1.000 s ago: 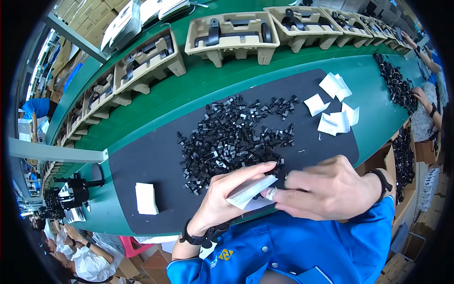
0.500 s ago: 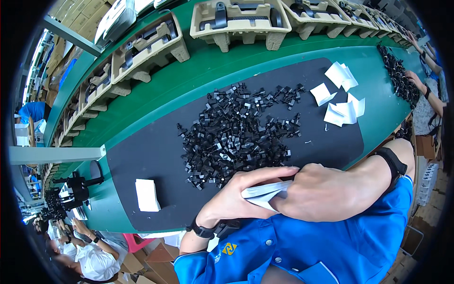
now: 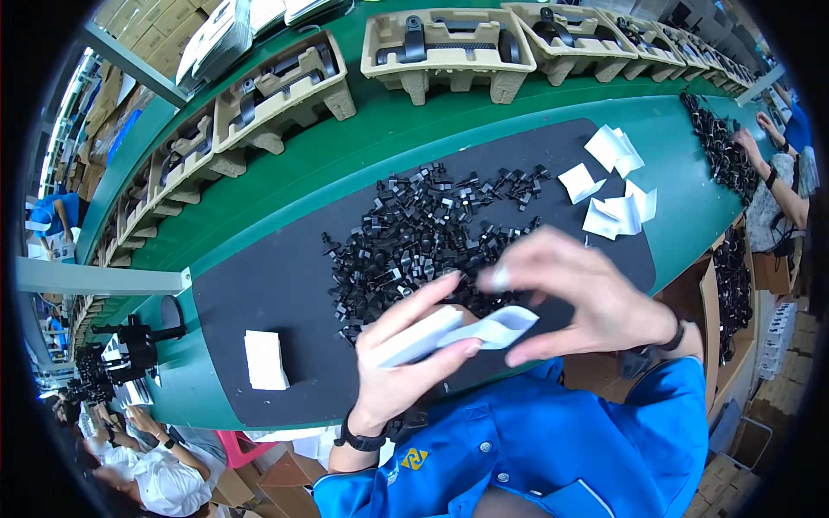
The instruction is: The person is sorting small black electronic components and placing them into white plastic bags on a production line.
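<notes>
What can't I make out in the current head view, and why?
All in the head view:
Right hand: fingers blurred.
Papers in the left hand: fingers and thumb cover part; sheets too thin to count.
Black parts: pile partly behind the left hand; lower pieces buried under others.
White stack, top left: cut off by the upper edge.
Farthest trays, upper right: contents too small.
</notes>
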`<state>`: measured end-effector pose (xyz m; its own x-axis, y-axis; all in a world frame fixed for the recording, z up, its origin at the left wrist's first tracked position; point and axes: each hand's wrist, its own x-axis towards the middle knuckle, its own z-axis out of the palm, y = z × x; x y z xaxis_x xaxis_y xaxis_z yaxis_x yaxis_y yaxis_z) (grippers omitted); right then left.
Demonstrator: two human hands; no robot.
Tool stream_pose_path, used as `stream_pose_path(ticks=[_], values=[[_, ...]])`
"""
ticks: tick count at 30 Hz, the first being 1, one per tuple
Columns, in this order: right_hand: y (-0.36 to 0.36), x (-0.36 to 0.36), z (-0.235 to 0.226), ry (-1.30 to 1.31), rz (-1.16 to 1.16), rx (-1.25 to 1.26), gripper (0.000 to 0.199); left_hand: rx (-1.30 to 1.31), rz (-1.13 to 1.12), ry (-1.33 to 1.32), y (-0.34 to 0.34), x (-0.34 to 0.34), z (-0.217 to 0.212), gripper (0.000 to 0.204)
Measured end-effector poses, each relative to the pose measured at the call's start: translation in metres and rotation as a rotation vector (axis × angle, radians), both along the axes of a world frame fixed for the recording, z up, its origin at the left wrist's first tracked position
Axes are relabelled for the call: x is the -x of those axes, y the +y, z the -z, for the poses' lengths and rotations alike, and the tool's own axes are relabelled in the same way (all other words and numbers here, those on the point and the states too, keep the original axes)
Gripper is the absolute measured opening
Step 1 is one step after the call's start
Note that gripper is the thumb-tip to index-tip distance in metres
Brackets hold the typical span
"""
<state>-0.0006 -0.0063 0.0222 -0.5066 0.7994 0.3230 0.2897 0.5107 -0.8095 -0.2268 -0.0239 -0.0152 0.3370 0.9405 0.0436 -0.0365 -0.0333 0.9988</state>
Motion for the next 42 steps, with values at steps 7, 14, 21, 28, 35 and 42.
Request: stream_pose_path(ticks=[7,14,21,28,35,42], values=[[-0.021,-0.017,0.03,0.105,0.127,0.036,0.02,0.184,-0.096,-0.163,-0.011,-0.03,-0.001,0.046],[-0.014,-0.042,0.043,0.228,0.13,0.25,0.008,-0.006,-0.111,0.014,-0.008,-0.045,0.003,0.051],[-0.001,-0.049,0.052,-0.097,0.08,-0.461,0.033,0.31,-0.032,-0.09,0.013,-0.062,0.009,0.05],[0.012,-0.06,0.056,-0.224,-0.039,-0.673,0.034,0.49,0.012,-0.402,0.022,-0.062,0.021,0.064],[-0.002,-0.054,0.04,-0.272,0.014,-0.624,0.034,0.265,0.027,-0.119,0.016,-0.058,-0.004,0.063],[-0.011,-0.039,0.02,-0.009,0.085,0.284,0.028,0.288,-0.072,-0.078,0.0,-0.057,-0.016,0.057]])
